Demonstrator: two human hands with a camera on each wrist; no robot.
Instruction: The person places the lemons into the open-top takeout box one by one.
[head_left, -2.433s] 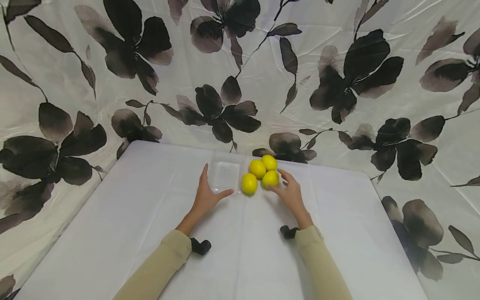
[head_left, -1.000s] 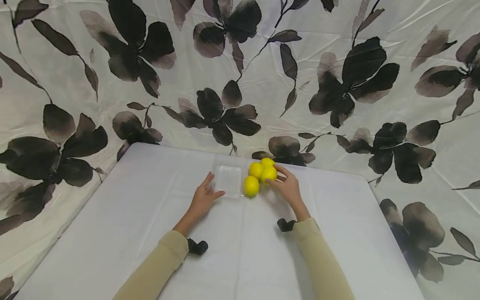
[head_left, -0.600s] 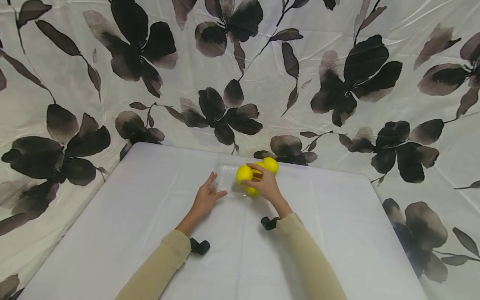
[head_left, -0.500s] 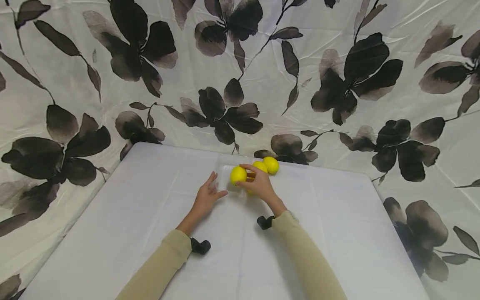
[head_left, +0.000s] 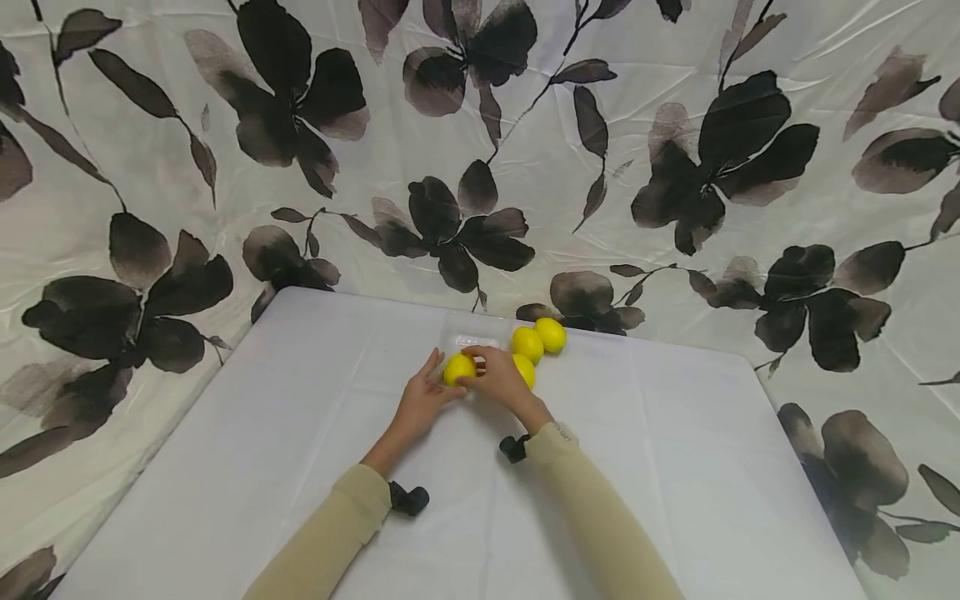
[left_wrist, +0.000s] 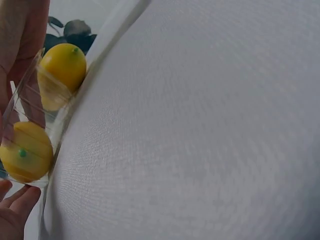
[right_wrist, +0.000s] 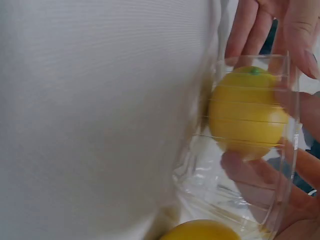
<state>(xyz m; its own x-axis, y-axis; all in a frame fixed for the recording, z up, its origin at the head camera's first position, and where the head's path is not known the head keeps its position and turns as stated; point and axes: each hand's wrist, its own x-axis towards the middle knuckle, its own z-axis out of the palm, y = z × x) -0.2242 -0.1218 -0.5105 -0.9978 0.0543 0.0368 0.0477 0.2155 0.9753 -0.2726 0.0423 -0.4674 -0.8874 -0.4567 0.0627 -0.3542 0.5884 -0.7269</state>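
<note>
A yellow lemon (head_left: 459,369) with a green stem tip is inside the clear plastic box (head_left: 471,326), at its near left end. My right hand (head_left: 506,385) reaches into the box and grips this lemon between thumb and fingers. Through the clear wall in the right wrist view, the lemon (right_wrist: 247,112) shows low in the box. My left hand (head_left: 422,404) lies against the box's left end, its fingers extended and thumb spread along the near side. In the left wrist view, left fingertips (left_wrist: 26,199) touch the outer end wall.
Three more lemons stand right of the box: a far one (head_left: 551,335), a middle one (head_left: 527,344) and a near one (head_left: 525,372) partly behind my right hand. White cloth covers the table (head_left: 600,500); a floral curtain (head_left: 480,133) hangs behind its far edge.
My right hand has taken a lemon from the group, carried it left over the near lemon and lowered it into the box. My left hand has come against the box's left end.
</note>
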